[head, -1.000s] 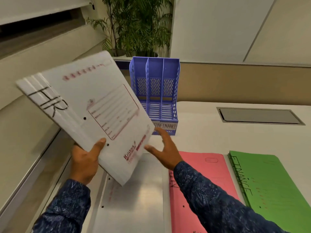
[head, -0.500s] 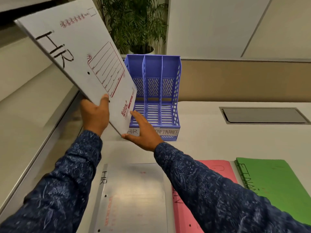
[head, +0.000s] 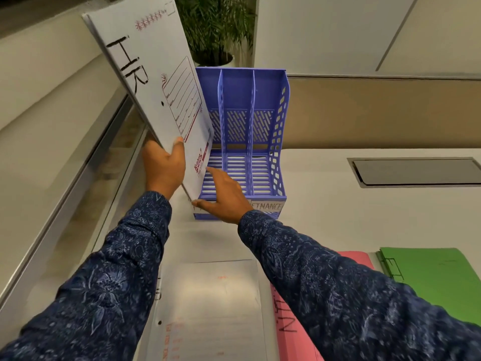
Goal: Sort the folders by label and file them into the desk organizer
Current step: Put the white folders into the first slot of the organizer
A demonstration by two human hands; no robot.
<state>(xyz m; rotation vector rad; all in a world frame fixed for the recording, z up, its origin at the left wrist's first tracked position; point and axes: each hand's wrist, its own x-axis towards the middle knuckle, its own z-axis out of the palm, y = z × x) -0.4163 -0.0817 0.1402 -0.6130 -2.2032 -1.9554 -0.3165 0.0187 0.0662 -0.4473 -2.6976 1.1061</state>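
A white folder marked HR stands tilted on edge, its lower corner at the left slot of the blue three-slot desk organizer. My left hand grips the folder's lower edge. My right hand touches the folder's bottom corner with fingers spread, in front of the organizer's labelled base, where FINANCE shows. Another white folder lies flat near me, a pink folder beside it, and a green folder at the right.
The organizer stands at the back of the white desk. A grey cable hatch is set into the desk at the right. A partition wall runs along the left, and a potted plant stands behind the organizer.
Both hands carried the HR folder forward and up, turning it more upright. Its lower corner now reaches the organizer's left slot.
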